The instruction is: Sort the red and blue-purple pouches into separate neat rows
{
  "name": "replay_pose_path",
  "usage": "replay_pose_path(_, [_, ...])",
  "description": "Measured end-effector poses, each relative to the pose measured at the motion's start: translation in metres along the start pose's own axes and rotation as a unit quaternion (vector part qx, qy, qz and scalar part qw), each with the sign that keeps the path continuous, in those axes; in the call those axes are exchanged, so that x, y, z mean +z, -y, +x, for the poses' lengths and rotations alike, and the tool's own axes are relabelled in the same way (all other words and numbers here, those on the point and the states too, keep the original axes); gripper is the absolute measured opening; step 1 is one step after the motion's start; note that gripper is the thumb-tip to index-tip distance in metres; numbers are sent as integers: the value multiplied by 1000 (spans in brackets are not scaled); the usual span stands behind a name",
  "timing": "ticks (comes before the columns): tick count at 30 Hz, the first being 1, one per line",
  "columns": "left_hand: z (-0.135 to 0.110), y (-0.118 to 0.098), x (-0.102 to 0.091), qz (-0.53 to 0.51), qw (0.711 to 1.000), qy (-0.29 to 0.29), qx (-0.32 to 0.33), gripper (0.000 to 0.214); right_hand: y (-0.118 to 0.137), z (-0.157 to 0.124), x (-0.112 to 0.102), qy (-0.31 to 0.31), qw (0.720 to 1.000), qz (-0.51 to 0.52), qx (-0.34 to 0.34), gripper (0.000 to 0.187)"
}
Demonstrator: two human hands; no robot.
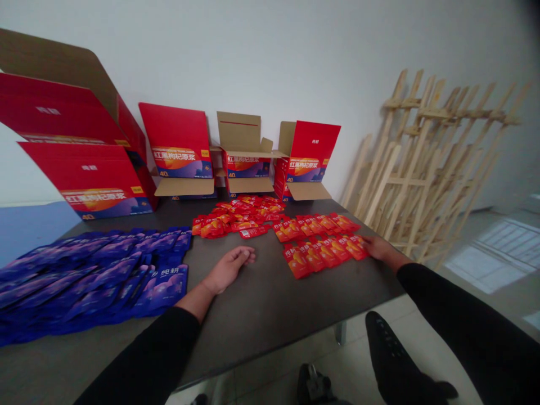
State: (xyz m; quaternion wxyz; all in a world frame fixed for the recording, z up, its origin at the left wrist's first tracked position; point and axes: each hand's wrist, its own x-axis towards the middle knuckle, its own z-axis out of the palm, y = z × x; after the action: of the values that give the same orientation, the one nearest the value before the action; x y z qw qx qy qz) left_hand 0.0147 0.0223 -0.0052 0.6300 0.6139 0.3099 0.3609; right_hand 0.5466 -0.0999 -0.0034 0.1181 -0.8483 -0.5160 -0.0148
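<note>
Two overlapping rows of red sachets (318, 253) with orange print lie on the dark table to the right. At the right end of the nearer row, my right hand (377, 248) pinches the edge of the last red sachet. My left hand (229, 269) rests on the table between the blue and the red sachets, its fingers loosely curled with nothing visible in them. Beyond it is a jumbled heap of red sachets (240, 214). Blue sachets (164, 287) lie in thick overlapping rows to the left.
Red cartons with raised flaps stand along the back of the table (253, 315): a large carton (101, 183) at left, then a carton (181, 152), another (248, 167) and one at right (310, 160). Wooden easels (413, 174) lean against the wall beyond the table's right edge.
</note>
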Motion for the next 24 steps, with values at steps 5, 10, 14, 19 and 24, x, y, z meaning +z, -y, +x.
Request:
replay_pose_path(5, [0,0,0,-2,1000,2,0,58,0,-1,2,42,999,5,12,37])
replay_pose_path(10, [0,1,1,-3,1000,6,6,55,7,0,-6,6,999,-36,9,39])
replay_pose_path(14, [0,1,2,1,1000,9,3,53,49,5,-24,-79,995,-64,-25,47])
replay_pose_path(19, [-1,2,1,62,998,8,19,47,159,-1,-30,-88,980,14,-176,37])
replay_pose_path(24, [-4,0,1,104,994,21,34,39,281,-16,4,15,945,67,-321,37])
